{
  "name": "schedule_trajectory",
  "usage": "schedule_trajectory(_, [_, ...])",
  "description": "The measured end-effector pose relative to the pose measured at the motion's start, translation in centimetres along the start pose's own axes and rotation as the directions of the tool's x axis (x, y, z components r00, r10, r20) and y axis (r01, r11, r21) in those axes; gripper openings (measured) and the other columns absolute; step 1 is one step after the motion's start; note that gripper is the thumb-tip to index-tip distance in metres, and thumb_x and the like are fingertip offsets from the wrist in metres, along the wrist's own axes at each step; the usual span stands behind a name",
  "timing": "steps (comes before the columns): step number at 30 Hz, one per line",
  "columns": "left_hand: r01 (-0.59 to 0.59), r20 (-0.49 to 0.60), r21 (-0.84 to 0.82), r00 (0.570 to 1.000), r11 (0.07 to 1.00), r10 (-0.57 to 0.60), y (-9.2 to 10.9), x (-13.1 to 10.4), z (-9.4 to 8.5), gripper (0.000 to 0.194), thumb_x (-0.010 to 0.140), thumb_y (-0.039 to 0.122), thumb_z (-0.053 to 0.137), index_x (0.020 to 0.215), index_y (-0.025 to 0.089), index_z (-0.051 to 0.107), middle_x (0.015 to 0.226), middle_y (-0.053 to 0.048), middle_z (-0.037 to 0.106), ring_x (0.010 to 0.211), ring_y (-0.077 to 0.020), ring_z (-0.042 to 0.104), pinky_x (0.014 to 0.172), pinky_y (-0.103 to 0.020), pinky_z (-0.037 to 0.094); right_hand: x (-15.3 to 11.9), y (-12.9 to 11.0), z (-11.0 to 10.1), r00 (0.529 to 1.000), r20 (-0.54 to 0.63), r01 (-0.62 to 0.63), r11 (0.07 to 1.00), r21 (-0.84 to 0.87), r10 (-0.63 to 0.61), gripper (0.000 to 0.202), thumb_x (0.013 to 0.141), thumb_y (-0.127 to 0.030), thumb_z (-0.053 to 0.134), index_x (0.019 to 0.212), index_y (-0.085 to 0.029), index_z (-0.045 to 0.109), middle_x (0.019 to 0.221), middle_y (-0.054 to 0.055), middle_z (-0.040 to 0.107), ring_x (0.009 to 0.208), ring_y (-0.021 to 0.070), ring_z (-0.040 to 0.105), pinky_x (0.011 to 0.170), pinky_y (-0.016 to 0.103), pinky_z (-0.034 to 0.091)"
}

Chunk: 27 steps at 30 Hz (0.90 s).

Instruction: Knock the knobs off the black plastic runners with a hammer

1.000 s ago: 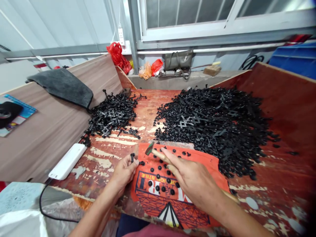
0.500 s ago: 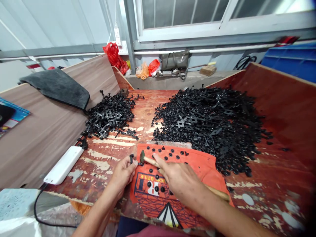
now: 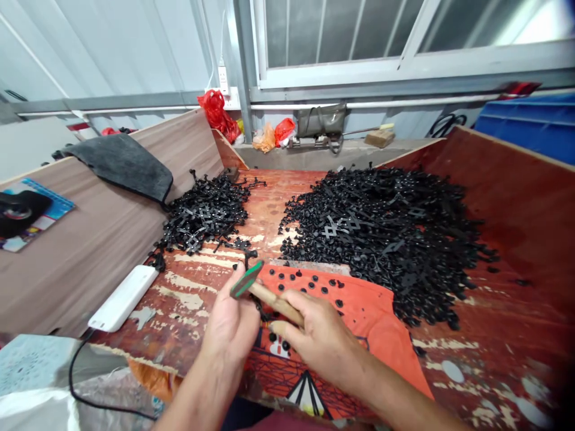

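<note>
My right hand is wrapped round the wooden handle of a small hammer. The hammer's flat head, green along its edge, is raised over my left hand. That hand is turned palm up, its fingers curled and partly hidden behind the head. A black jointed strip pokes out past its fingertips, and more black pieces show beside the palm. Under both hands lies an orange printed cloth with several round black studs spread over it.
A large heap of black studs and linked strips covers the right of the worn red table. A smaller heap of linked strips lies left. The white power bank with a black cable sits by the left board.
My left hand has rolled from a pinch to palm up. The hammer head has lifted off the cloth and tilted, coming over the left hand. The view has shifted slightly.
</note>
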<state>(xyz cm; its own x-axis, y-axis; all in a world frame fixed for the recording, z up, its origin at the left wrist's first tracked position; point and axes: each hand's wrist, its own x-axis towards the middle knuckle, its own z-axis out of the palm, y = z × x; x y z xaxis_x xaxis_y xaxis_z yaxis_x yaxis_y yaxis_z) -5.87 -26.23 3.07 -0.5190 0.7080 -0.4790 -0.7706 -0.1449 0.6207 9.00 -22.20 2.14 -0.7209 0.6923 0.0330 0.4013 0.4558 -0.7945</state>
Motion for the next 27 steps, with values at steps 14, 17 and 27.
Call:
schedule_trajectory(14, [-0.426,0.291,0.862,0.859,0.274,0.421,4.3,-1.6,-6.5,0.027,0.074,0.045,0.075,0.063,0.020,0.069,0.063,-0.003,0.062,0.063,-0.0176,0.051,0.059,-0.025,0.039,-0.6,-0.4,-1.9,0.990,0.126,-0.081,0.985,0.154,0.061,0.016,0.090,-0.020,0.053,0.074,-0.021,0.049,0.065,-0.007,0.046,0.058,0.0101,0.041,0.052,0.023,0.028])
schedule_trajectory(17, [-0.513,0.434,0.834,0.837,0.203,0.332,5.4,-2.3,-6.4,0.020,0.066,0.033,0.082,0.083,0.024,0.077,0.087,-0.005,0.072,0.089,-0.0256,0.059,0.079,-0.028,0.045,-0.8,-1.1,-1.8,0.987,0.161,-0.015,0.995,0.101,-0.002,0.018,0.090,-0.018,0.055,0.074,-0.021,0.048,0.069,-0.007,0.052,0.062,0.0101,0.045,0.056,0.023,0.029])
schedule_trajectory(27, [-0.237,0.472,0.713,0.858,0.660,-0.202,2.3,-2.8,-3.5,0.034,0.076,0.029,0.076,0.108,0.021,0.072,0.095,-0.006,0.075,0.097,-0.0247,0.065,0.090,-0.036,0.050,-0.5,-0.5,-1.8,0.987,0.159,0.041,0.999,-0.012,-0.038,0.019,0.093,-0.020,0.055,0.077,-0.022,0.046,0.074,-0.005,0.058,0.068,0.0118,0.051,0.060,0.024,0.031])
